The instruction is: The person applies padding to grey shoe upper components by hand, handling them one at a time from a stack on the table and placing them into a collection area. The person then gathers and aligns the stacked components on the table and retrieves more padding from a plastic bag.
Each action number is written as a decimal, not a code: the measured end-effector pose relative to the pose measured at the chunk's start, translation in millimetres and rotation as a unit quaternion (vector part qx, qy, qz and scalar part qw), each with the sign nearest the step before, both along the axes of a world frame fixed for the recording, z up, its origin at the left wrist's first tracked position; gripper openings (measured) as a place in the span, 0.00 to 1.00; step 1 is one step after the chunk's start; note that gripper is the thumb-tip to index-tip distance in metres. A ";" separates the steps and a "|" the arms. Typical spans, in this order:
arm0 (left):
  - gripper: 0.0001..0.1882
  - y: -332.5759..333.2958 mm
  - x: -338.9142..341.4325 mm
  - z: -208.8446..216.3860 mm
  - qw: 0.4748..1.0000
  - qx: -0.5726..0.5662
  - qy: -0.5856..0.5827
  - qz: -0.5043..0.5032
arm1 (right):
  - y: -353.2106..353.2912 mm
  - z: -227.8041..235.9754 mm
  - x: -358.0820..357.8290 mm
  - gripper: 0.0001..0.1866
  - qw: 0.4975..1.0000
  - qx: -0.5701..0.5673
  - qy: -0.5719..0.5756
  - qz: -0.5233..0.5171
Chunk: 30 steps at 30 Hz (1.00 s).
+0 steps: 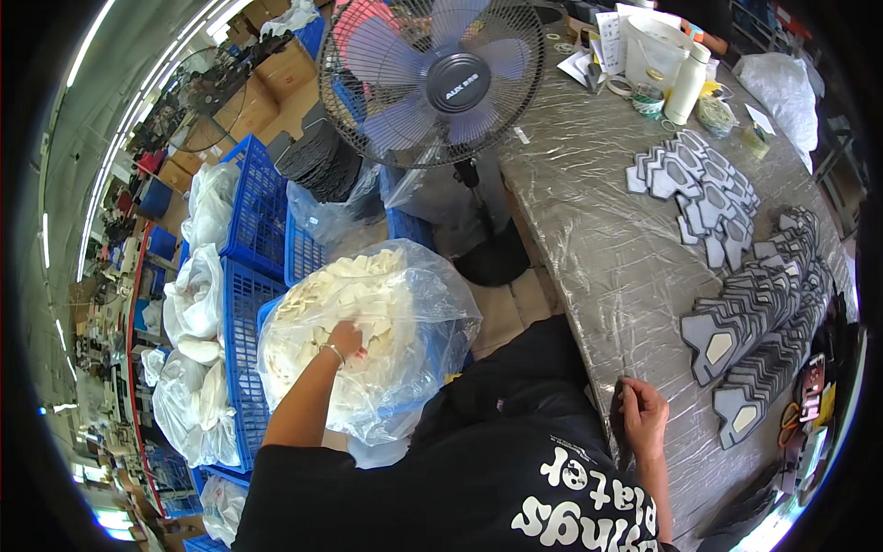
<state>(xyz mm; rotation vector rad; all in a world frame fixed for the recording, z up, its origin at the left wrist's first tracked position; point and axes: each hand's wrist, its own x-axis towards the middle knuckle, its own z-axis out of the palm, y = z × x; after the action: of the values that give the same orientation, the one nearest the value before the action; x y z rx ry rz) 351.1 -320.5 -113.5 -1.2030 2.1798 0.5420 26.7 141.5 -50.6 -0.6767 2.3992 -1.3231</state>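
My left hand (347, 341) reaches down into a large clear plastic bag (448, 304) heaped with small flat cream-coloured pieces (363, 285). Its fingers are partly buried among them, so their grip is hidden. A bracelet (335, 352) circles that wrist. On the right, my right hand (647, 419) rests at the near edge of the covered table (598, 267), fingers curled in; anything inside them is hidden. Beyond it lie long overlapping rows of grey padded shapes (736, 317), the front ones showing a cream patch. Farther back is a looser group of similar grey shapes (708, 189).
A standing fan (460, 83) rises between the bag and the table. Blue crates (246, 345) with white plastic bags (195, 299) line the left. Dark stacked sheets (322, 166) stand behind. A white bottle (687, 87), a bucket (655, 51) and tape rolls occupy the table's far end.
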 end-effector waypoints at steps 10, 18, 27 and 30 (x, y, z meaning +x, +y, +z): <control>0.39 -54.3 -10.5 -18.1 0.956 -0.058 -0.209 -0.199 | 3.9 13.8 11.9 0.07 0.995 -0.087 -0.015 -0.049; 0.42 158.1 -266.9 138.7 0.839 0.146 0.456 -0.258 | 41.4 16.2 14.7 0.07 0.984 -0.127 0.058 -0.111; 0.55 282.8 -417.6 94.6 0.696 0.160 0.476 -0.514 | 92.0 6.4 30.6 0.03 0.955 -0.069 0.034 -0.286; 0.53 256.1 -447.7 88.2 0.696 0.133 0.526 -0.471 | 88.5 13.3 30.5 0.03 0.951 -0.128 -0.030 -0.280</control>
<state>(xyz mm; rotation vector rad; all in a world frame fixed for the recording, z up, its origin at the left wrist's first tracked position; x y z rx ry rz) -96.6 -64.4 -25.3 0.7134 2.9907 1.1526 57.2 230.0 -37.2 0.0106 2.4889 -1.8627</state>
